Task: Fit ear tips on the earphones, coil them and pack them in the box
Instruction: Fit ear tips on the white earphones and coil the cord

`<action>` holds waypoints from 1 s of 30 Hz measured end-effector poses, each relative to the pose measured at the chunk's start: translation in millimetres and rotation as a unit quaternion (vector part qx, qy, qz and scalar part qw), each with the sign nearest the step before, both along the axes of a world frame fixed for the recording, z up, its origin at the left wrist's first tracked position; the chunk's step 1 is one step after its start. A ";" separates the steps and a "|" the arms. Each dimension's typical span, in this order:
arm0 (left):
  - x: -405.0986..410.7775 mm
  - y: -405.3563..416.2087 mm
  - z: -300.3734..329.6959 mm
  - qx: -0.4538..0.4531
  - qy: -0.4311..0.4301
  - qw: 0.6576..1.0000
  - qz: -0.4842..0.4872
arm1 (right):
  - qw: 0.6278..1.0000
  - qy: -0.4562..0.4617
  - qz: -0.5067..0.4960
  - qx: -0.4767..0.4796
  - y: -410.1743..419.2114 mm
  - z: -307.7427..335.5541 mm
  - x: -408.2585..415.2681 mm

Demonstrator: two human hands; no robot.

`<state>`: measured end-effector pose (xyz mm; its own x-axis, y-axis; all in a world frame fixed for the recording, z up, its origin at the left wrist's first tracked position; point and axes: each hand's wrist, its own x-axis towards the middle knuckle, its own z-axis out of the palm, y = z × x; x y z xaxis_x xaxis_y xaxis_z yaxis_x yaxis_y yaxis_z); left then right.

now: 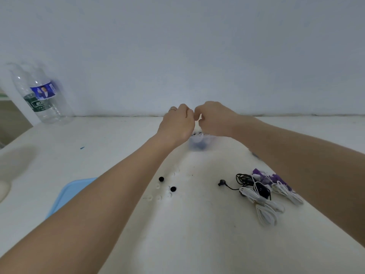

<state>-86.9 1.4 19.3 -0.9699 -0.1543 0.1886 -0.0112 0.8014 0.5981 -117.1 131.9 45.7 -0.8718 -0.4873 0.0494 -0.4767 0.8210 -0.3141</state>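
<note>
My left hand (pixel 177 121) and my right hand (pixel 214 119) are stretched far forward, fingers curled, knuckles almost touching above a small clear box (pixel 199 142) with dark contents. Something small and white shows between the fingertips; what each hand grips is hidden. On the table nearer me lie two black ear tips (pixel 161 179) (pixel 173 188) and several white ear tips (pixel 158 186). To the right lie black earphones (pixel 245 179), coiled white earphones (pixel 262 206) and purple-and-white earphones (pixel 276 180).
A clear water bottle (pixel 42 95) stands at the back left against the wall. A light blue tray (pixel 67 194) sits at the left, partly under my left forearm. The white table (pixel 118 147) meets the wall just behind my hands.
</note>
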 end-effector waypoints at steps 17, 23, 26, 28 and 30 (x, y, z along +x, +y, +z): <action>96.6 64.3 -38.5 -0.111 -0.130 0.942 -0.290 | 0.955 -0.197 -0.033 0.220 90.1 0.0 124.3; 111.1 69.8 -52.0 -0.087 -0.080 0.955 -0.272 | 0.987 -0.066 -0.041 0.143 103.4 -28.4 141.7; 115.2 66.5 -50.7 -0.057 -0.079 0.964 -0.248 | 0.989 -0.083 -0.056 0.109 108.5 -24.2 140.4; 116.3 63.4 -45.9 -0.007 -0.088 0.968 -0.236 | 0.990 -0.095 -0.080 0.068 111.7 -15.0 136.0; 116.5 61.5 -39.9 0.043 -0.096 0.967 -0.231 | 0.990 -0.096 -0.104 0.020 114.1 -2.6 130.8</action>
